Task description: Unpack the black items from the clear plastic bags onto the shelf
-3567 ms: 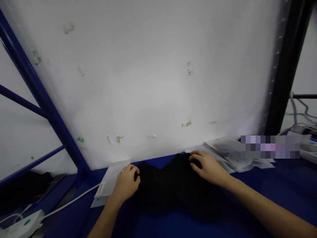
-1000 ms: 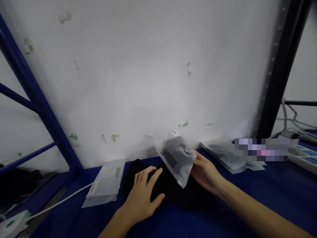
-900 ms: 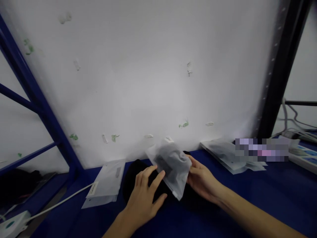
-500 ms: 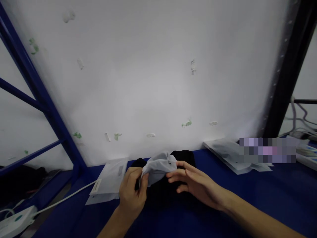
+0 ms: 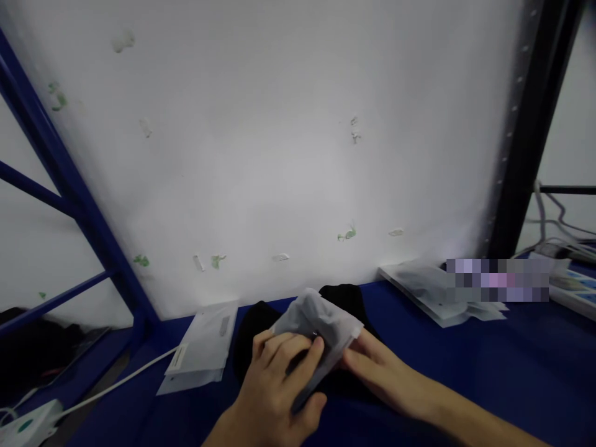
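Frosted bag [image 5: 321, 323], dark item inside, held above black cloth [image 5: 254, 326] on blue bench [image 5: 512, 372]. L hand [image 5: 279, 391] & R hand [image 5: 379, 375] both grasp it; best: firm pinch at edges, bag kept flat.

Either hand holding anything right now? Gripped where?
Both hold the frosted plastic bag above the black garment: left hand wraps its near left end, right hand supports its right edge from below.

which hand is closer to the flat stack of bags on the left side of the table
Left. The left hand grips the frosted bag just right of the flat stack of bags. The right hand holds the same bag from the far side, farther from the stack.
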Demonstrator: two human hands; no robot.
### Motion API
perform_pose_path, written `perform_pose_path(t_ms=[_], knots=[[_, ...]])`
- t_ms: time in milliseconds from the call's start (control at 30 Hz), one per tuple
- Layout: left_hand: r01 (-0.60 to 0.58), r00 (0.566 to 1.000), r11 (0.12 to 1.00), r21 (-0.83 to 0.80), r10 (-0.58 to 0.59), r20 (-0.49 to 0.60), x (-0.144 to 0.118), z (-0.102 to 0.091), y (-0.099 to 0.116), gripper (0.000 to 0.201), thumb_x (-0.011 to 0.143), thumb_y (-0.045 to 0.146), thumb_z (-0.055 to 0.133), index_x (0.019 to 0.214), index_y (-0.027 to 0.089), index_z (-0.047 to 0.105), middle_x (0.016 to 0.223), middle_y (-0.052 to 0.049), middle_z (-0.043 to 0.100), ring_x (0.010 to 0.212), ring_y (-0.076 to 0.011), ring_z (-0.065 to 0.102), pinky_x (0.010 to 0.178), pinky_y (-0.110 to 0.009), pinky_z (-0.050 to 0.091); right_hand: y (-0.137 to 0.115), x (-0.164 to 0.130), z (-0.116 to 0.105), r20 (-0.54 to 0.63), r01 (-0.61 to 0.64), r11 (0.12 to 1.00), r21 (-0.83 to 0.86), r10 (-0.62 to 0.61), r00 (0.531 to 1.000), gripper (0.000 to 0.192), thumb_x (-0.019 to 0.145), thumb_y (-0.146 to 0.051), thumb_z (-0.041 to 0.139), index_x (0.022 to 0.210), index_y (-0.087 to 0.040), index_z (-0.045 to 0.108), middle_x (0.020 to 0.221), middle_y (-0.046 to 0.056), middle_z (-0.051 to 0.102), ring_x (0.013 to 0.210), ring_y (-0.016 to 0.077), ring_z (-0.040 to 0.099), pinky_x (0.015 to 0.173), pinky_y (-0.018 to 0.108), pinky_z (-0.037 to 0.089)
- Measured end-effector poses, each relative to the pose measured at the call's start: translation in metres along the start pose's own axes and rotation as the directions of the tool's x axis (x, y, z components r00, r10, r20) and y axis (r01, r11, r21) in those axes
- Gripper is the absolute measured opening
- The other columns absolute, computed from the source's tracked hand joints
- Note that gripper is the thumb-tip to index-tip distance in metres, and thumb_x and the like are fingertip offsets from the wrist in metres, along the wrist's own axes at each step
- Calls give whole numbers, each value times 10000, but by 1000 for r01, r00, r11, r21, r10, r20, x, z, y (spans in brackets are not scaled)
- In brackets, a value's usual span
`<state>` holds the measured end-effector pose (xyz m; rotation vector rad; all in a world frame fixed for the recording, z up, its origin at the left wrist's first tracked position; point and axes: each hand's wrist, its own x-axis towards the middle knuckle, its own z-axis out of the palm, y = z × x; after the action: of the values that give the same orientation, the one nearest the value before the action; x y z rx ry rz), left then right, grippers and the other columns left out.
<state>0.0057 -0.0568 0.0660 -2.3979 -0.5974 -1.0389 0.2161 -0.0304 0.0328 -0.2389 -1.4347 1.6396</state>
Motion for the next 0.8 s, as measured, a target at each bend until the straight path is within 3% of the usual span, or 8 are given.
perform_pose_path(t_ms=[100,200,267,367,467,633,800], knots=[[-7,1000,1000,17,7,-24,2,-1,4,366,944,271,486,1263,185,644,1193,-114,630,1104,-262,564,967,-414,368,4,3,-3,-167,-5,999,46,13,986,318,962,-407,587,1233,-246,634,1160,75,662,1074,219,596,992,400,429],[31,999,999,20,-31,-24,0,-4,2,378,902,179,501,1255,200,635,1291,-120,577,1185,-278,534,995,-431,387,2,5,-4,-154,-69,995,67,79,985,271,957,-396,594,1124,-207,693,956,50,697,874,188,631,872,353,476],[166,986,985,-48,-166,-4,-1,-5,-3,405,901,148,494,1293,188,591,1352,-129,542,1238,-288,514,1024,-452,404,0,4,-3,-108,-131,989,75,139,984,275,951,-415,602,1055,-185,711,847,29,680,758,159,613,789,318,479],[456,889,851,-262,-418,189,0,-5,-9,335,975,193,438,1274,210,588,1313,-105,593,1191,-252,569,1000,-417,468,-2,2,-2,-74,-183,981,62,187,979,294,930,-442,631,980,-163,710,809,20,654,737,146,589,729,284,456],[644,760,657,-392,-492,424,4,-1,-14,287,1018,280,403,1143,222,655,1087,-67,693,971,-206,655,850,-349,531,2,2,-7,-118,-189,982,15,190,975,283,912,-452,654,947,-172,685,835,16,638,771,151,579,730,280,441],[753,650,575,-319,-576,496,3,7,-19,309,995,376,481,831,193,669,796,-15,640,708,-157,591,644,-284,470,12,6,-22,-273,-219,973,-67,193,942,310,880,-493,681,852,-193,611,713,-32,553,619,116,492,616,262,389],[834,547,449,-320,-598,586,0,9,-25,267,983,379,500,867,187,645,743,3,627,662,-140,575,584,-248,434,7,8,-26,-263,-217,966,-141,175,949,325,873,-508,681,953,-210,578,722,-36,587,631,126,535,636,279,411]])
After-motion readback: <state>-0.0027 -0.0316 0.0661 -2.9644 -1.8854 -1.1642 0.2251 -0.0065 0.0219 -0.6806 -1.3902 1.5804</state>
